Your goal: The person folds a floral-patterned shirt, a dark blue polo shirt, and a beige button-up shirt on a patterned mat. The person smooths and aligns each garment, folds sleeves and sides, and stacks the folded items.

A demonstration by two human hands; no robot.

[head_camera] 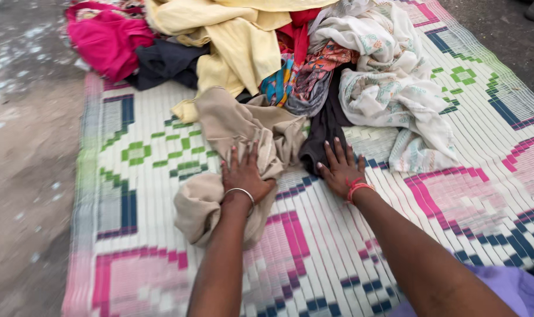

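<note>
My left hand (243, 172), with a silver bangle on the wrist, lies flat with fingers spread on a crumpled beige garment (232, 126) that stretches down the mat. My right hand (339, 168), with a red thread at the wrist, rests palm down on the woven mat (455, 194). Its fingertips touch the edge of a dark brown cloth (326, 126). Neither hand grips anything.
Behind the hands lies a heap of clothes: a yellow garment (232, 41), a pink one (105, 41), a dark navy one (164, 61), a white printed cloth (390, 82) and a colourful patterned one (305, 73). Bare ground (26, 147) borders the mat on the left. Purple fabric (508, 287) is at bottom right.
</note>
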